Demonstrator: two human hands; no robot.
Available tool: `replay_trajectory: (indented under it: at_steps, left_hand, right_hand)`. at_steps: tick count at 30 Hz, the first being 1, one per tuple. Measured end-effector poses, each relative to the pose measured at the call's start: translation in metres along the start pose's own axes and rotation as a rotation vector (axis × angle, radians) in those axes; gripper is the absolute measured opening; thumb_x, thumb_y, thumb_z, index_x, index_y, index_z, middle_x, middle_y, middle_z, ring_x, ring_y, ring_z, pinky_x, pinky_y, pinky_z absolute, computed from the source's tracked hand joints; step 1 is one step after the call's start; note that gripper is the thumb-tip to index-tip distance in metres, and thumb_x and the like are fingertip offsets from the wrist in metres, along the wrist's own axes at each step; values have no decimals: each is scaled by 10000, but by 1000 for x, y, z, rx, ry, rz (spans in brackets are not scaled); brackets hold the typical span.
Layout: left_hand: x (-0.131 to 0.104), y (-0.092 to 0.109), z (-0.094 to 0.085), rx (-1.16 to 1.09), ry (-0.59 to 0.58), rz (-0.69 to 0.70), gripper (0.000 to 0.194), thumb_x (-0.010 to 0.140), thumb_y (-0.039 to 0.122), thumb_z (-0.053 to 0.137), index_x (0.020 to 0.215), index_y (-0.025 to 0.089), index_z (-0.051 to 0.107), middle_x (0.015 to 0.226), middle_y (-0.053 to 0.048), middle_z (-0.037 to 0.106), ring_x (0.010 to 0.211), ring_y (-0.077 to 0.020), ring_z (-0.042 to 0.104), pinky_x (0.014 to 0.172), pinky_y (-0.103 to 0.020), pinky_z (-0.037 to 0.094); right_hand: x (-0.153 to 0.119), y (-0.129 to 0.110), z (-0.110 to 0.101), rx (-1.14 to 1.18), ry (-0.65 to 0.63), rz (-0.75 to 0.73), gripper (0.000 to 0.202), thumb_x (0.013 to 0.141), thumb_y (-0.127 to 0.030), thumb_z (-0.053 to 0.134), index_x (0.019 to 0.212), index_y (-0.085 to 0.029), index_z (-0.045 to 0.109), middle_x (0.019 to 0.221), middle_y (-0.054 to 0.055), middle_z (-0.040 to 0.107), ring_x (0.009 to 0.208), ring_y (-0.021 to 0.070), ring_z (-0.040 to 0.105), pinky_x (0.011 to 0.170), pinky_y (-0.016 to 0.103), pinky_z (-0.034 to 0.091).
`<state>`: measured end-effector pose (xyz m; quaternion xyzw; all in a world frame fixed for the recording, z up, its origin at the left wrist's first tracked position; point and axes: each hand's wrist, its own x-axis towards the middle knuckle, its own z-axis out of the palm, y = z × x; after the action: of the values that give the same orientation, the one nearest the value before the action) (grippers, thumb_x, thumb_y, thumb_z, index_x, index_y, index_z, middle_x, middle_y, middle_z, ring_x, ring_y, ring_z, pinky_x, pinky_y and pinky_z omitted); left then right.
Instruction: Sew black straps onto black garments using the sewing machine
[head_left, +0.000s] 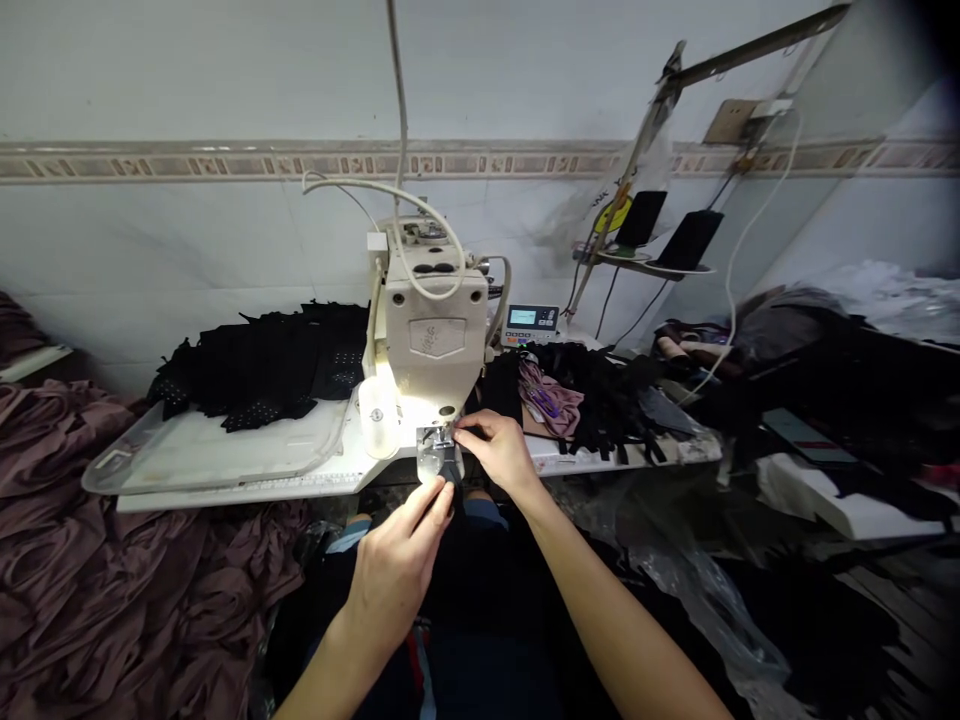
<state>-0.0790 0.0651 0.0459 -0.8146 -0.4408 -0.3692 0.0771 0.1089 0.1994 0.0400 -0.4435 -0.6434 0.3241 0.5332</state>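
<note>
A white sewing machine (435, 340) stands in front of me, its lamp lighting the needle area. My left hand (405, 545) is closed in a pinch on a dark strip of fabric (451, 468) just below the presser foot (439, 436). My right hand (499, 452) reaches in from the right, thumb and forefinger pressed together beside the presser foot. Whatever lies between those right fingertips is too small to make out. Black cloth (480, 590) covers my lap below both hands.
Black fabric pieces (277, 360) lie on the left of the table (247, 498). Right of the machine are a control panel (532, 318), a mauve bundle (551, 398) and black straps (622, 390). Thread cones (690, 240) stand on a rack. Mauve cloth (135, 590) heaps at left.
</note>
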Motion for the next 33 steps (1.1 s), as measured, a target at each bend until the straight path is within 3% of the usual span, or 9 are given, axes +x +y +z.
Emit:
replay_trajectory:
  at_steps: [10,13,17,19,21,24,26,29,33]
  left_hand:
    - [11,6,18,96,-11,-83,450,1076,226,586,1525,203,589,1465,-141,702,1203,-303,768,948,-352,666]
    - [13,10,19,66,-22,-120,450,1075,224,584,1525,205,593,1489,-141,684,1204,-301,767,944,-348,666]
    - [1,9,10,-40,0,-161,424,1094,188,532,1511,224,605,1512,-113,672,1240,-264,751,982,-318,642]
    - [-12,1,2,-147,40,-217,415,1097,183,527,1499,234,614,1452,-105,711,1263,-243,734,1035,-314,611]
    - [-28,-13,-8,-249,17,-290,363,1085,231,573,1437,228,662,1312,-102,774,1182,-238,762,1002,-311,612]
    - [-51,-41,-19,-348,-178,-356,213,1068,329,616,1128,227,793,1028,-65,819,922,-217,787,838,-283,612]
    - [-63,-60,-24,-322,-245,-360,267,1081,354,582,993,220,795,930,-55,789,851,-203,757,788,-277,582]
    - [-73,-78,-26,-104,-251,-309,319,1099,355,516,1020,216,793,940,-67,744,883,-219,713,817,-313,548]
    - [-75,-83,-19,285,-209,-285,384,1107,351,469,1044,197,815,883,-98,722,847,-271,678,766,-366,499]
  right_hand:
    - [26,7,11,-97,25,-17,100,778,-212,729,824,-243,812,876,41,789,857,244,733,801,323,550]
    - [25,9,13,-63,41,12,93,798,-292,746,833,-228,804,881,60,790,851,247,727,785,323,549]
    - [8,15,10,16,73,85,312,856,-491,759,912,-187,797,868,77,786,787,234,715,736,320,554]
    - [-11,18,4,60,82,144,419,894,-586,737,966,-176,790,808,55,759,720,211,682,688,308,539]
    - [-36,21,-5,114,12,215,484,920,-662,705,969,-187,781,775,32,733,713,197,658,674,295,525]
    - [-75,23,-21,221,-271,385,526,874,-718,749,870,-192,758,768,19,726,730,189,648,659,283,516]
    - [-94,22,-29,308,-376,534,525,817,-694,826,784,-184,709,708,5,694,651,170,615,595,269,480]
    - [-103,16,-35,406,-291,633,513,795,-643,878,727,-192,642,634,-26,628,552,134,544,531,246,414]
    - [-99,0,-23,438,-150,528,533,782,-701,860,899,-200,723,756,12,700,674,175,631,616,266,500]
